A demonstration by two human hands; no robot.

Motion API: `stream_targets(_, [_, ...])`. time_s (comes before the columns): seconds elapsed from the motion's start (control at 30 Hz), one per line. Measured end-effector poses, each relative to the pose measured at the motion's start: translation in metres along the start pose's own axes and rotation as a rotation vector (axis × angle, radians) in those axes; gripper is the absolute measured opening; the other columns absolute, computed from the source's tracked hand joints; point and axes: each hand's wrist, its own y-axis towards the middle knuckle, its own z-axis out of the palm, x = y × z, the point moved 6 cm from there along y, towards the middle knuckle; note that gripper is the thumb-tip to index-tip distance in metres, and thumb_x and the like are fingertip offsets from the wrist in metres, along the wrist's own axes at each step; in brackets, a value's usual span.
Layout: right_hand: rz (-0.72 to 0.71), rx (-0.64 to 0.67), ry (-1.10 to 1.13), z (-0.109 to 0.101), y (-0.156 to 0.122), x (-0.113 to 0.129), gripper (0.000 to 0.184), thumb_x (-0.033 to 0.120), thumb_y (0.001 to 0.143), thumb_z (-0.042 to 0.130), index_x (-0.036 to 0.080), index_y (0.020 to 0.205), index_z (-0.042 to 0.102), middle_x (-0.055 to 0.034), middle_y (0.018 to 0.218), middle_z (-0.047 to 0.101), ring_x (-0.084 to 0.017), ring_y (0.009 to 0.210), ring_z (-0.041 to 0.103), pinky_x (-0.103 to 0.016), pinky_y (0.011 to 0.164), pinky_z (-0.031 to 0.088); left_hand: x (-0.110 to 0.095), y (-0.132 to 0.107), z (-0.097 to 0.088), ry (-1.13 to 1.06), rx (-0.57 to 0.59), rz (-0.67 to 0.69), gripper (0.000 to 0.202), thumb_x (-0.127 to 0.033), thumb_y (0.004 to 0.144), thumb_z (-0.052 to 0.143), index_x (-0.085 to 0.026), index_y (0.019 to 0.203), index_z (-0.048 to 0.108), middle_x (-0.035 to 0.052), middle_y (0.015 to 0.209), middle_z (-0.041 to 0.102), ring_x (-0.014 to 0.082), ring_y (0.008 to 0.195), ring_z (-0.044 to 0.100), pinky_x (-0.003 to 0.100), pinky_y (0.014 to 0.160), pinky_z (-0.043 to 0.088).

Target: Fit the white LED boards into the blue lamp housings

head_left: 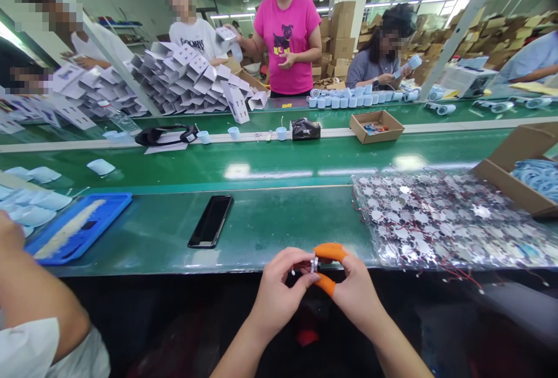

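My two hands meet at the near edge of the green bench. My right hand [354,285] wears orange finger cots on thumb and forefinger and pinches a small silvery round part [313,263] with thin red wires. My left hand [279,286] is closed in a pinch on the same part from the left side. A wide heap of similar silvery wired parts [440,218] lies on clear plastic just right of my hands.
A black phone [211,221] lies face up left of my hands. A blue tray [78,227] sits further left, beside a neighbour's arm [35,293]. An open cardboard box [518,174] stands far right. Across the conveyor, several people handle white cartons [187,84] and small cups.
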Motion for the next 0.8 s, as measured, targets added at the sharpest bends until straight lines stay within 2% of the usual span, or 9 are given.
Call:
stream_targets(0.1, [0.052, 0.062, 0.13, -0.001, -0.005, -0.009, 0.05, 0.027, 0.077, 0.083, 0.03, 0.125, 0.068, -0.0078, 0.124, 0.067, -0.024, 0.109, 0.064, -0.04, 0.098, 0.052, -0.002, 0.001, -0.002, 0.024, -0.004, 0.022, 0.021, -0.015, 0.083, 0.075, -0.023, 0.102, 0.075, 0.0051, 0.095, 0.071, 0.0167, 0.083, 0.067, 0.028, 0.076, 0.058])
stream_targets(0.2, [0.223, 0.124, 0.457, -0.001, -0.012, -0.023, 0.068, 0.036, 0.077, 0.084, 0.03, 0.139, 0.057, -0.0104, 0.135, 0.062, -0.024, 0.113, 0.063, -0.04, 0.095, 0.053, -0.001, 0.0, -0.003, -0.015, -0.013, 0.081, 0.02, -0.015, 0.083, 0.077, -0.024, 0.1, 0.074, 0.0047, 0.092, 0.07, 0.0165, 0.082, 0.066, 0.027, 0.075, 0.056])
stream_targets(0.27, [0.341, 0.154, 0.662, 0.002, -0.016, -0.028, 0.059, 0.041, 0.081, 0.081, 0.027, 0.135, 0.062, -0.0103, 0.122, 0.069, -0.022, 0.105, 0.065, -0.037, 0.09, 0.053, 0.001, -0.002, -0.002, -0.071, -0.023, 0.127, 0.021, -0.015, 0.081, 0.078, -0.024, 0.1, 0.074, 0.0038, 0.087, 0.069, 0.0155, 0.078, 0.064, 0.026, 0.072, 0.054])
stream_targets(0.33, [0.426, 0.172, 0.756, 0.007, -0.02, -0.028, 0.043, 0.041, 0.081, 0.081, 0.022, 0.119, 0.072, -0.0077, 0.102, 0.074, -0.018, 0.089, 0.066, -0.033, 0.084, 0.052, 0.005, -0.003, -0.001, -0.124, -0.037, 0.153, 0.022, -0.015, 0.081, 0.079, -0.024, 0.1, 0.074, 0.0033, 0.085, 0.067, 0.0146, 0.076, 0.062, 0.025, 0.07, 0.053])
stream_targets(0.4, [0.462, 0.152, 0.764, 0.011, -0.021, -0.028, 0.031, 0.038, 0.077, 0.085, 0.02, 0.101, 0.077, -0.0052, 0.092, 0.075, -0.014, 0.077, 0.064, -0.029, 0.078, 0.051, 0.009, -0.004, 0.001, -0.158, -0.041, 0.144, 0.021, -0.015, 0.08, 0.079, -0.023, 0.099, 0.074, 0.0035, 0.084, 0.066, 0.0144, 0.076, 0.062, 0.024, 0.069, 0.053])
stream_targets(0.47, [0.464, 0.086, 0.726, 0.01, -0.02, -0.028, 0.028, 0.037, 0.074, 0.087, 0.02, 0.093, 0.077, -0.0042, 0.089, 0.075, -0.014, 0.076, 0.064, -0.028, 0.077, 0.051, 0.014, -0.004, 0.004, -0.164, -0.029, 0.097, 0.019, -0.017, 0.081, 0.079, -0.022, 0.098, 0.074, 0.0047, 0.087, 0.066, 0.0143, 0.077, 0.063, 0.024, 0.071, 0.054])
stream_targets(0.63, [0.395, -0.073, 0.57, 0.001, -0.019, -0.032, 0.034, 0.044, 0.073, 0.086, 0.02, 0.095, 0.076, -0.0063, 0.091, 0.076, -0.02, 0.085, 0.069, -0.035, 0.084, 0.055, 0.019, -0.001, 0.007, -0.134, -0.008, -0.031, 0.014, -0.025, 0.086, 0.073, -0.019, 0.099, 0.075, 0.0085, 0.095, 0.068, 0.0153, 0.079, 0.066, 0.025, 0.074, 0.057])
stream_targets(0.73, [0.329, -0.09, 0.49, -0.003, -0.02, -0.031, 0.034, 0.046, 0.076, 0.084, 0.02, 0.095, 0.075, -0.0065, 0.089, 0.075, -0.021, 0.083, 0.069, -0.035, 0.082, 0.056, 0.018, 0.002, 0.009, -0.108, -0.029, -0.082, 0.012, -0.029, 0.086, 0.073, -0.017, 0.091, 0.076, 0.0095, 0.091, 0.071, 0.0181, 0.085, 0.068, 0.025, 0.075, 0.058])
stream_targets(0.8, [0.288, -0.092, 0.461, -0.006, -0.02, -0.031, 0.029, 0.044, 0.077, 0.083, 0.021, 0.093, 0.075, -0.0051, 0.086, 0.074, -0.019, 0.08, 0.068, -0.033, 0.079, 0.055, 0.019, 0.003, 0.011, -0.105, -0.015, -0.126, 0.015, -0.031, 0.084, 0.074, -0.016, 0.086, 0.076, 0.0096, 0.087, 0.072, 0.0182, 0.082, 0.069, 0.025, 0.073, 0.058])
